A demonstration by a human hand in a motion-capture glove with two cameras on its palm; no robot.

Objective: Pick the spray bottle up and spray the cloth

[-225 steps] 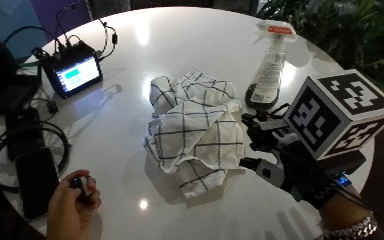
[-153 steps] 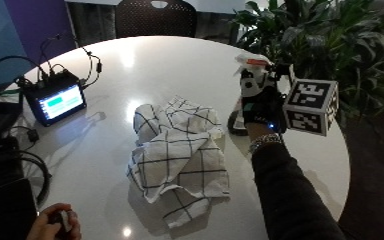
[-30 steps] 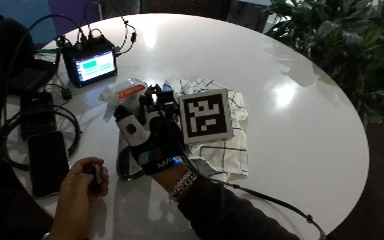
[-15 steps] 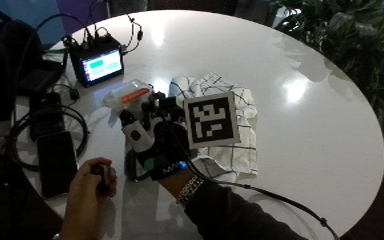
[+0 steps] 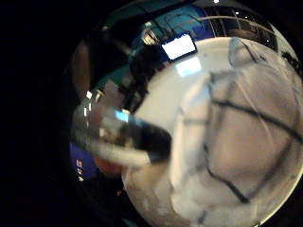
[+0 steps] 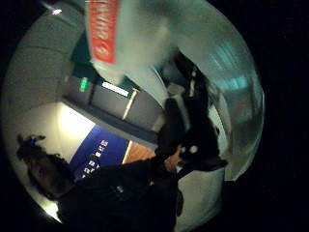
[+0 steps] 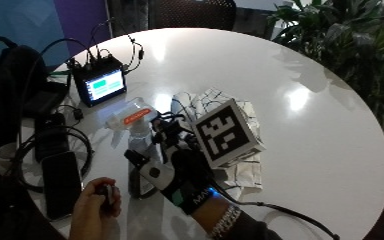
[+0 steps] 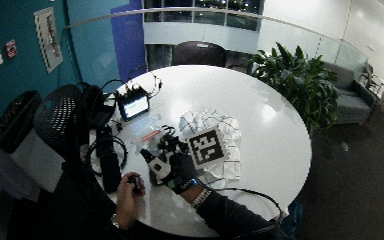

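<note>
My gloved right hand point(image 7: 179, 172) grips the spray bottle point(image 7: 131, 119), a clear bottle with an orange label. It holds the bottle tilted above the table, at the left edge of the cloth point(image 7: 202, 100). The cloth is white with a black grid and lies crumpled mid-table, partly hidden behind the hand. In the thumb side palm view the bottle's orange label point(image 6: 104, 29) is close, with black glove fingers point(image 6: 188, 125) curled beside it. The little finger side palm view is largely filled by the cloth point(image 5: 236, 142). The wide outside view shows the hand point(image 8: 172, 165), bottle point(image 8: 151, 136) and cloth point(image 8: 208, 120).
A small lit monitor point(image 7: 100, 85) with cables stands at the table's point(image 7: 312, 75) back left. A black phone point(image 7: 60, 182) and coiled cables lie at the left edge. The bare left hand point(image 7: 99, 202) holds a small object near the front edge. A plant point(image 7: 352, 40) stands to the right.
The bottle once stood right of the cloth. The gloved hand took it there and carried it to the cloth's left side. Over the last second it stays held there; the camera has shifted.
</note>
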